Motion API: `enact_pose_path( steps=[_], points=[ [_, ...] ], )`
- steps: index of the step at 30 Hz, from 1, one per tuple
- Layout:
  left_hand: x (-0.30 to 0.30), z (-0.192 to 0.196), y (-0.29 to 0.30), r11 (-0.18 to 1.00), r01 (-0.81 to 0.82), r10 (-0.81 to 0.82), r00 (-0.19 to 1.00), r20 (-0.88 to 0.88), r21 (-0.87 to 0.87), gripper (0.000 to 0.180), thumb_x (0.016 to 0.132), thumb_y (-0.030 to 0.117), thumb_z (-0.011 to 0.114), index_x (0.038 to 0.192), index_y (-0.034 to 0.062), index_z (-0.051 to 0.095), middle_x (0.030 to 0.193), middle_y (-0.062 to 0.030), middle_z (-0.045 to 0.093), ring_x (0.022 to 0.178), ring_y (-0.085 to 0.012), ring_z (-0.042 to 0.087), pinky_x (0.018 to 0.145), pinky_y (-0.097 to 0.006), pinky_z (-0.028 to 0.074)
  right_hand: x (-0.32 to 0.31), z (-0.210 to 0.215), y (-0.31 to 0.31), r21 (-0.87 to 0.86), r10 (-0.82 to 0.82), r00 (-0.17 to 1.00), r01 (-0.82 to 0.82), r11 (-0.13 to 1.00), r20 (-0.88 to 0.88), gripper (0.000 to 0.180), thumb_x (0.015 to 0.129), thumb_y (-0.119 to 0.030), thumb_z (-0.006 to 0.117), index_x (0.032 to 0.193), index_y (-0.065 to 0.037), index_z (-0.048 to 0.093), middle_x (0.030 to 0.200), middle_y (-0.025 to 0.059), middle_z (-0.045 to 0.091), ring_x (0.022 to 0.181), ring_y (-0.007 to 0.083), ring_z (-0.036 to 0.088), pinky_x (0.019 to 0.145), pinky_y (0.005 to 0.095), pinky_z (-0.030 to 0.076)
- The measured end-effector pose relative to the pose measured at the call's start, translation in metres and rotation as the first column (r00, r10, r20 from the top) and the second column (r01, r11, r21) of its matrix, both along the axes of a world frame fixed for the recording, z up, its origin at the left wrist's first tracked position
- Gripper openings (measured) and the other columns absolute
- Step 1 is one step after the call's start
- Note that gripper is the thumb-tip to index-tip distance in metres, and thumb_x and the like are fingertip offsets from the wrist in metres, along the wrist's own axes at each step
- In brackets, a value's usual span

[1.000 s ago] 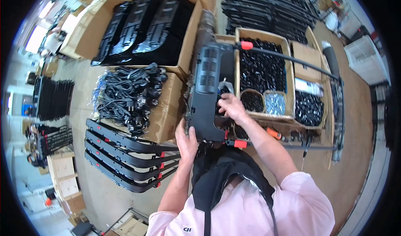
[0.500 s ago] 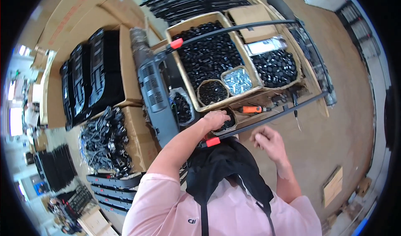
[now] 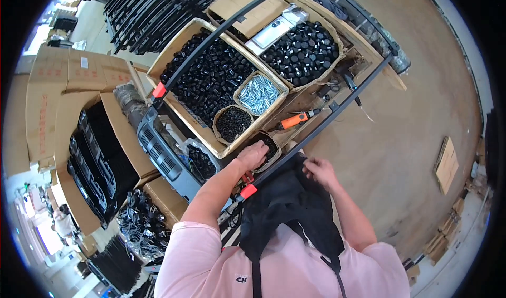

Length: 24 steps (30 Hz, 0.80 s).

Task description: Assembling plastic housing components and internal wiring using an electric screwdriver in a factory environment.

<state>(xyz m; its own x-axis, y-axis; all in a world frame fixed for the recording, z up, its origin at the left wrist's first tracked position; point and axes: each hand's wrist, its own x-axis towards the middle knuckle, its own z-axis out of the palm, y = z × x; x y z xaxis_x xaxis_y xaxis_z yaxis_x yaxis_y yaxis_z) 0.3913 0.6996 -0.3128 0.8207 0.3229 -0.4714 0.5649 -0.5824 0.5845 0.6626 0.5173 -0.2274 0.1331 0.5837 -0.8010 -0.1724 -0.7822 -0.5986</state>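
My left hand (image 3: 254, 155) reaches into a small cardboard-sided container (image 3: 273, 164) of tiny dark parts, its fingertips hidden among them. Close to the black apron (image 3: 279, 208) is my right hand (image 3: 320, 172), its fingers curled together; whatever they hold, if anything, is too small to make out. A dark rectangular frame (image 3: 295, 153) with red end pieces lies across the bench, one long rail passing between me and the bins. Beside the small container rests an orange-handled power screwdriver (image 3: 293, 121).
A large bin (image 3: 158, 69) holds black caps, with smaller tubs of silver screws (image 3: 258, 94) and black screws (image 3: 233, 124). More round black knobs (image 3: 300, 53) fill a box at the right. Cartons of black panels (image 3: 97, 161) and cables (image 3: 139, 221) stand left.
The view has turned, so the bench sits more slanted. My right hand has come in toward the apron and the near rail. My left hand stays at the small container.
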Motion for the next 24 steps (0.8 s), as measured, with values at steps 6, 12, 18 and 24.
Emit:
enact_pose_path(
  steps=[6,12,18,24],
  points=[
    [0.019,-0.010,0.009,0.899,-0.368,0.355,0.930,-0.098,-0.239,0.027,0.096,0.018,0.061,0.119,0.0053,0.066,0.117,-0.0194,0.067,0.118,-0.0383,0.065,0.103,-0.046,0.050,-0.013,-0.120,0.061,0.010,-0.117,0.993,0.118,0.993,-0.022,0.027,0.099,-0.023,0.068,0.116,-0.002,0.066,0.091,0.0084,0.073,0.072,0.0150,0.070,0.057,0.0314,0.055],
    [0.016,-0.012,0.010,0.590,-0.666,0.583,0.743,-0.329,-0.457,0.035,0.105,0.039,0.055,0.118,0.0089,0.069,0.095,-0.0033,0.064,0.078,-0.0169,0.060,0.068,-0.035,0.051,-0.041,-0.143,0.139,-0.130,-0.434,0.898,0.423,0.897,-0.077,0.029,0.101,-0.023,0.070,0.122,-0.003,0.063,0.097,0.0109,0.070,0.069,0.0223,0.071,0.058,0.0379,0.062],
    [0.017,0.017,0.019,0.196,-0.741,0.605,0.607,-0.515,-0.642,0.025,0.110,0.032,0.050,0.108,0.0108,0.063,0.086,0.0011,0.056,0.070,-0.0118,0.053,0.057,-0.028,0.043,-0.050,-0.148,0.176,-0.262,-0.502,0.857,0.514,0.817,0.114,0.030,0.094,-0.027,0.079,0.099,0.000,0.070,0.081,0.0101,0.070,0.057,0.0231,0.067,0.043,0.0367,0.057],
    [0.005,0.027,0.015,-0.099,-0.558,0.664,0.580,-0.473,-0.824,0.028,0.112,0.033,0.054,0.108,0.0075,0.064,0.102,-0.0049,0.067,0.091,-0.0181,0.067,0.074,-0.033,0.056,-0.045,-0.135,0.178,0.033,-0.572,0.790,0.580,0.814,0.220,0.026,0.082,-0.023,0.082,0.092,-0.003,0.068,0.082,0.0059,0.071,0.065,0.0180,0.068,0.050,0.0351,0.055]
  ],
)
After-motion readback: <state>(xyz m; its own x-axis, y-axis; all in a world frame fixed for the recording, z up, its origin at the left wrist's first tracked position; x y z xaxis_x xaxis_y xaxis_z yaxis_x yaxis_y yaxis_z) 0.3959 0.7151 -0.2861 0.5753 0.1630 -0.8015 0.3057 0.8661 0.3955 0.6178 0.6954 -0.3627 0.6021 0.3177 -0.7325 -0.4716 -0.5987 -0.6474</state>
